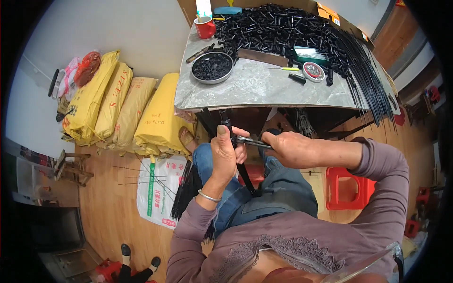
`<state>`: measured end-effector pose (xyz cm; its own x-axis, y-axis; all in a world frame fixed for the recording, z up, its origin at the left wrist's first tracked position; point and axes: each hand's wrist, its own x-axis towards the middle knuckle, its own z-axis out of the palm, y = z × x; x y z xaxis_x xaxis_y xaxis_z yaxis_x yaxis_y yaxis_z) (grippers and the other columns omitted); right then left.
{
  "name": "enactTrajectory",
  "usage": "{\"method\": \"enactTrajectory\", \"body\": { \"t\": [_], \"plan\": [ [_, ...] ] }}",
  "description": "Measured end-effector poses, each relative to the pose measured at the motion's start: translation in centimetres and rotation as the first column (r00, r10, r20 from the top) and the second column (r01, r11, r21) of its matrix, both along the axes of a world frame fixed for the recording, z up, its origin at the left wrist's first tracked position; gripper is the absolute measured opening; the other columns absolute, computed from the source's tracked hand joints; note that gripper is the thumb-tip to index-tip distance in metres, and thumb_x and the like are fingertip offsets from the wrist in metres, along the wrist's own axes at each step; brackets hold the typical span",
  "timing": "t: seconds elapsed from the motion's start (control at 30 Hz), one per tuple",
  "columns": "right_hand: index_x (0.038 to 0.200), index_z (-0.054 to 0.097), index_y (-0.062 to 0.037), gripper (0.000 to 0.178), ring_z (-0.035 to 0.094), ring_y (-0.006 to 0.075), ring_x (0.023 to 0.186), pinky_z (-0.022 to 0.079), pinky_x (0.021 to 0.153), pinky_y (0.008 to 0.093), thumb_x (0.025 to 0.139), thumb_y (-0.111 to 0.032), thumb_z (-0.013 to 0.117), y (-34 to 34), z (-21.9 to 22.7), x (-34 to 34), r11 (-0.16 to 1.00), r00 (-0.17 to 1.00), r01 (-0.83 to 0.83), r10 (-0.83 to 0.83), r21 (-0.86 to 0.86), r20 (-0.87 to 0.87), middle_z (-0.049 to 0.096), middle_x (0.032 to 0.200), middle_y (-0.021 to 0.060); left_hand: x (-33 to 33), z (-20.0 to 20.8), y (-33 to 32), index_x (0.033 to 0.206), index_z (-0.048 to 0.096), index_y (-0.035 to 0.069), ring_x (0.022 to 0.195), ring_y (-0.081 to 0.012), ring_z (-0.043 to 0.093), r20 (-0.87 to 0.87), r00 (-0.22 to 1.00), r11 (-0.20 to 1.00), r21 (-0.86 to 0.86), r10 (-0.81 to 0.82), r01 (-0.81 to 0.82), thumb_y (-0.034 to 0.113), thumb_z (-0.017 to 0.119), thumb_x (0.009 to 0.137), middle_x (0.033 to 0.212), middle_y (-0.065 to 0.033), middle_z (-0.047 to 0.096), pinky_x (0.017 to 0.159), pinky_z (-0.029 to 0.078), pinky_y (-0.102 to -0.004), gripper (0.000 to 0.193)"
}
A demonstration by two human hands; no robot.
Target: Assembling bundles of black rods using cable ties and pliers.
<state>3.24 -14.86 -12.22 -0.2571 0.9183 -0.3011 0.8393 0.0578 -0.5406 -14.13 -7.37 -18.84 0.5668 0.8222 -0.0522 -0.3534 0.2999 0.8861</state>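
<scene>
Over my lap, my left hand (pixel 225 153) is closed round a dark rod (pixel 245 178) with a thicker black fitting (pixel 226 121) at its upper end. The rod slants down onto my thigh. My right hand (pixel 285 147) grips a slim metal hand tool (pixel 254 142), whose tip meets the fitting beside my left fingers. The contact point is partly hidden by those fingers, and the tool's exact kind cannot be made out.
Ahead stands a marble-patterned table (pixel 264 93) with a heap of black fittings (pixel 273 28), a bowl of small black rings (pixel 212 67), a red mug (pixel 205 28) and long thin rods (pixel 363 70). Yellow sacks (pixel 163 115) are at left; a red stool (pixel 349 188) is at right.
</scene>
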Motion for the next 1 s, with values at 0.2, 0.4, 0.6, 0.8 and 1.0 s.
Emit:
{"method": "enactTrajectory", "body": {
  "t": [0.2, 0.4, 0.6, 0.8, 1.0],
  "plan": [
    [0.097, 0.048, -0.0002, 0.044, 0.065, 0.0398, 0.077, 0.05, 0.067, 0.049, 0.084, -0.039, 0.063, 6.1, -5.3, 4.8, 0.913, 0.937, 0.099, -0.22, 0.397, 0.272, 0.065, 0.078, 0.0223, 3.3, -2.5, 3.5, 0.111, 0.053, -0.005, 0.042, -0.0083, 0.035, -0.131, 0.938, 0.945, 0.118, 0.32, -0.305, 0.055, 0.041, 0.095, 0.055, 0.0018, 0.036, 0.04, 0.035, -0.0242, 0.063],
    [0.095, 0.054, -0.0011, 0.056, 0.066, 0.0362, 0.077, 0.051, 0.067, 0.0461, 0.077, -0.054, 0.065, 10.7, -9.5, 11.4, 0.756, 0.816, 0.288, -0.515, 0.587, 0.264, 0.065, 0.081, 0.0197, 1.2, 2.8, 6.1, 0.088, 0.05, 0.004, 0.042, -0.0093, 0.04, -0.148, 0.834, 0.789, 0.445, 0.532, -0.424, 0.048, 0.047, 0.096, 0.058, 0.0019, 0.038, 0.039, 0.037, -0.0259, 0.045],
    [0.097, 0.06, -0.0059, 0.048, 0.053, 0.028, 0.097, 0.039, 0.081, 0.0419, 0.07, -0.045, 0.071, 10.5, -10.5, 11.0, 0.508, 0.775, 0.266, -0.618, 0.819, 0.132, 0.056, 0.097, 0.0123, -5.8, 21.0, 7.3, 0.084, 0.047, 0.013, 0.039, -0.006, 0.034, 0.155, 0.871, 0.787, 0.523, -0.466, 0.328, 0.051, 0.05, 0.093, 0.058, 0.0025, 0.04, 0.029, 0.025, -0.0209, 0.039],
    [0.089, 0.067, -0.0042, 0.023, 0.062, 0.0186, 0.075, 0.052, 0.064, 0.0351, 0.084, -0.027, 0.065, 1.2, -8.9, -2.2, 0.891, 0.684, 0.113, 0.251, 0.439, -0.686, 0.064, 0.086, 0.0141, -9.6, 25.2, 6.5, 0.082, 0.042, 0.009, 0.047, -0.0067, 0.033, 0.492, 0.801, 0.51, 0.619, 0.34, -0.597, 0.049, 0.046, 0.096, 0.062, 0.0016, 0.034, 0.042, 0.028, -0.0198, 0.043],
    [0.146, 0.018, -0.0094, 0.075, 0.061, 0.0213, 0.091, 0.057, 0.068, 0.0302, 0.088, -0.024, 0.063, -4.5, -8.6, -1.2, 0.98, -0.488, 0.068, -0.13, -0.186, -0.863, 0.041, 0.136, 0.0132, -5.5, 10.6, 5.4, 0.069, 0.034, 0.015, 0.056, -0.0057, 0.03, 0.393, 0.762, 0.851, -0.125, 0.515, -0.51, 0.056, 0.046, 0.094, 0.06, 0.0051, 0.028, 0.049, 0.028, -0.0187, 0.049]
  ]
}}
